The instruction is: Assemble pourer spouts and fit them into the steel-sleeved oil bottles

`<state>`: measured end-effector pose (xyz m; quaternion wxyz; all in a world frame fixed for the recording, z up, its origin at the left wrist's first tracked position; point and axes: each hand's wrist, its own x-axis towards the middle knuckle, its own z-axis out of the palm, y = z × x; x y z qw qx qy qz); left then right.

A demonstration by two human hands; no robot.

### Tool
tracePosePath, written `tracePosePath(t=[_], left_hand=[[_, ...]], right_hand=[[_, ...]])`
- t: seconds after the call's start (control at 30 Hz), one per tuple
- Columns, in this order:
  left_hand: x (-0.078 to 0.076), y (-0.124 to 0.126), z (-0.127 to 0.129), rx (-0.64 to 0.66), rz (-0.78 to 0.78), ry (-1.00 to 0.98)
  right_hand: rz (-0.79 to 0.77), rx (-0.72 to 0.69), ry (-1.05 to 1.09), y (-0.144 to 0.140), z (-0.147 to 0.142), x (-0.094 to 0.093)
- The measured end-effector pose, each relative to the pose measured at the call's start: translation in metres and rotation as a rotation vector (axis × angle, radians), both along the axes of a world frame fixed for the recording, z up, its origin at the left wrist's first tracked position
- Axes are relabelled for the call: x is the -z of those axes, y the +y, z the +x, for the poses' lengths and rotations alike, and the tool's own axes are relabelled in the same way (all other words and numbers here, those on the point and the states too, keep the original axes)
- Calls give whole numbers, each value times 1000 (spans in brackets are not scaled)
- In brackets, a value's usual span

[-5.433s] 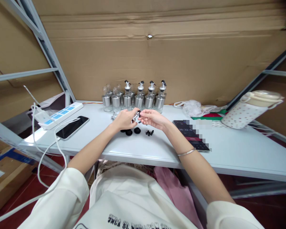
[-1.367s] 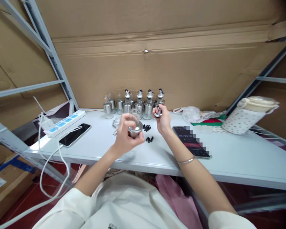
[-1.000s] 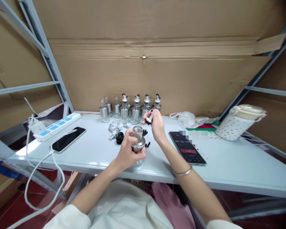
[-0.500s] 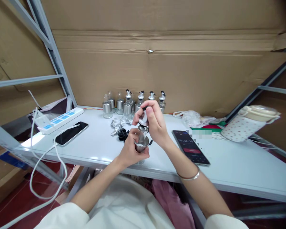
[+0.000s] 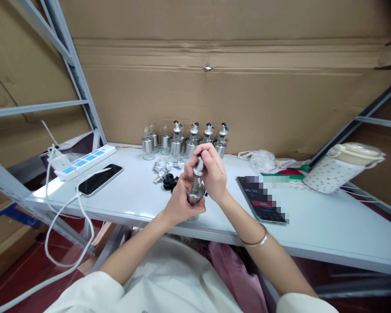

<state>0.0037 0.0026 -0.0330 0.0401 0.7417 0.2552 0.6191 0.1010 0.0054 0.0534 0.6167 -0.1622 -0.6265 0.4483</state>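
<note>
We are gripping the small bottle (image 5: 195, 196) upright in our left hand (image 5: 180, 203) above the table's (image 5: 133, 195) near edge, while our right hand (image 5: 211, 174), closed on the spout cap (image 5: 199, 165), is now pressing it onto the neck, no longer apart. Finished bottles (image 5: 198, 137) are standing behind.

A small glass bottle (image 5: 195, 195) with a steel lower half stands upright above the desk's near edge, its silver pourer cap (image 5: 199, 166) seated on the neck at twelve o'clock.
</note>
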Motion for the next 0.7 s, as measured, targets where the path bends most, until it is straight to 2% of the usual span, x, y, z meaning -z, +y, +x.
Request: tracePosePath(t=[0.3,0.57,0.63,0.7], left_hand=[[0,-2,0,61,-92,-33],[2,-3,-1,44,-116,-25],[3,-4,-4,72,-113,-13],[2,-6,-8,125,-109,33]], right_hand=[[-66,-67,-26,2,0,8],[-137,-99,-44,3,4,9],[-179,-116,-69,8,7,11],[-197,-68,-45,17,12,12]])
